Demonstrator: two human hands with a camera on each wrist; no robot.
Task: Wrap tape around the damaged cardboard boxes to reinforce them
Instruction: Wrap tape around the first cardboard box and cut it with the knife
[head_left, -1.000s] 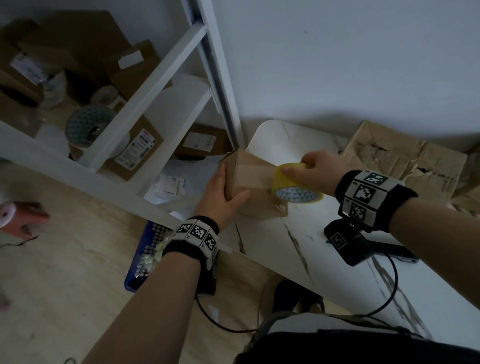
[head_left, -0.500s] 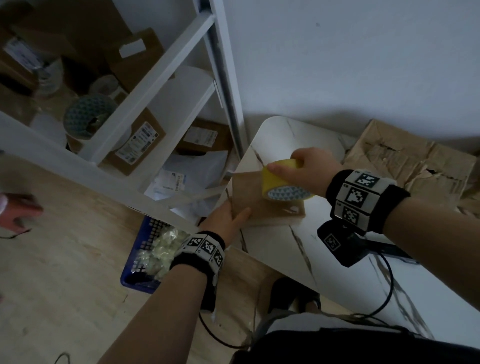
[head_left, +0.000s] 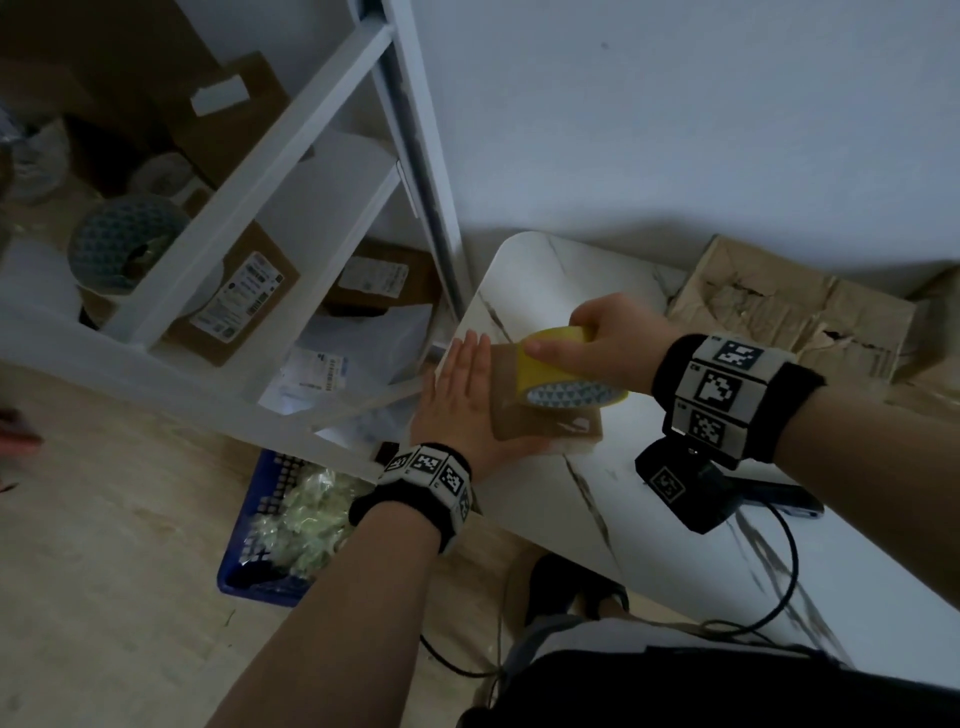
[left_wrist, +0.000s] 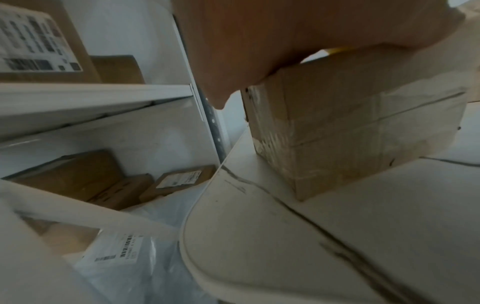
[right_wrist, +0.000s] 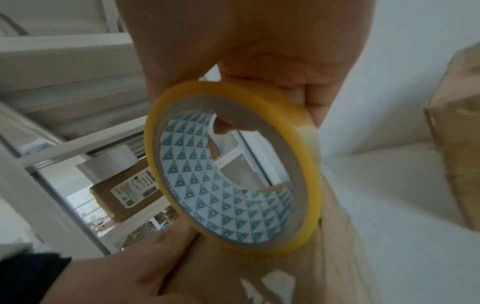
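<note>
Since a second ago the left hand (head_left: 460, 400) has let go of the box's (head_left: 511, 415) side and gone flat on top, fingers straight and together, pressing down at the table's (head_left: 623, 499) left edge. Meanwhile the roll (head_left: 563, 371) has travelled from the box's right end up over the top, and the box now sits flat instead of tipped up.

So we're mid-wrap, I'd say: the right hand (head_left: 610, 343) has its thumb and fingers curled round the yellow roll, which rides on the box top just beside the left fingers. The left wrist view shows glossy bands already crossing the box's sides, so this pass looks like an extra lap.

Next move probably needs the left hand to stay pinning the box while the roll gets pulled on across and down the far side. Then someone's got to lift or turn the box to get underneath. Keep the strip tight or it'll wrinkle.

What I can't make out:
- the actual strip between roll and box, since it's clear tape in dim light
- where the damage on this box is
- the box's far side, hidden behind both hands
- the crushed boxes (head_left: 795, 312) by the wall, partly cut off by the right wrist
</note>
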